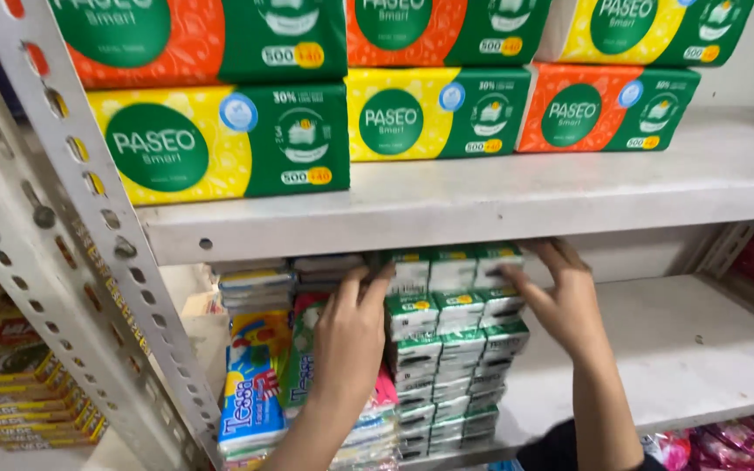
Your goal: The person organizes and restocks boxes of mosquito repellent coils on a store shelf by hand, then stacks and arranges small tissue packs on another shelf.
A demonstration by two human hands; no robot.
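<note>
Small green-and-white pocket tissue packs are standing stacked in three tight columns on the lower shelf. They are sitting at six o'clock, reaching up under the upper shelf board.

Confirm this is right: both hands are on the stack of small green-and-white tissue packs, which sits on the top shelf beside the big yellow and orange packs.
Not quite. The head view shows the left hand and right hand at the stack of small green-and-white tissue packs, but it sits on the lower shelf, beneath the shelf holding the big yellow and orange packs.

green-white tissue packs stacked, yellow-green boxes above
</note>
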